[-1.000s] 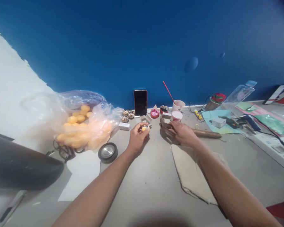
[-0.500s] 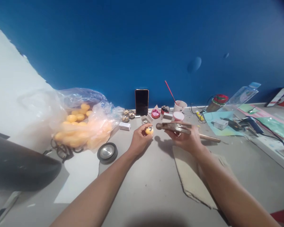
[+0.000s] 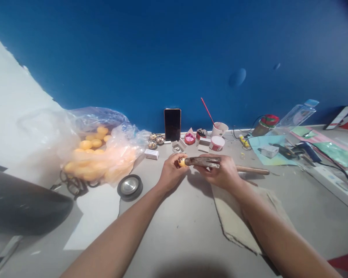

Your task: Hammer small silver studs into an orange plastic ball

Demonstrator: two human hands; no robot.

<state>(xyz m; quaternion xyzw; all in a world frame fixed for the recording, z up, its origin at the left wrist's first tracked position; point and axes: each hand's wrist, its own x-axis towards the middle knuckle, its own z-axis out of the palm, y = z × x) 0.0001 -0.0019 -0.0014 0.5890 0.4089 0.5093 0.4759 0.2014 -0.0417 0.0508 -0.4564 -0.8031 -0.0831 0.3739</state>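
At the desk's (image 3: 176, 231) left edge sits a dark curved object (image 3: 23, 204), cut off by the frame. Next to it, toward the back-left corner, is a clear plastic bag (image 3: 104, 154) full of yellow balls, w/ black wire frames (image 3: 75, 185) at its front. A round metal disc (image 3: 130, 186) lies just right of the bag, and a white paper sheet (image 3: 95, 216) lies nearer the front edge. Along the back edge are a small white box (image 3: 151, 154), 2 small bowls (image 3: 156, 141) and a phone (image 3: 172, 124) standing upright against the blue wall.

Mid-desk, the left hand (image 3: 169, 173) has thumb and fingers pinched narrow on 1 small yellow ball (image 3: 181, 162), held just above the surface. Touching the ball from the right is the tip of a rusty tool (image 3: 204, 161). The right hand (image 3: 223, 173) is wrapped around the tool's metal part, while its wooden handle (image 3: 252, 170) sticks out to the right. Hands are close together, nearly touching.

Behind them at the back edge: a pink tub (image 3: 189, 138), a red-and-white cup (image 3: 217, 143), and a cup (image 3: 219, 128) w/ a red stick in it. A torn cardboard piece (image 3: 237, 216) lies under the right forearm, toward the front edge. Toward the back-right corner there's a light-blue sheet (image 3: 266, 144) w/ small tools on it and a clear bottle (image 3: 297, 114) lying tilted – the rest is too blurred to tell.
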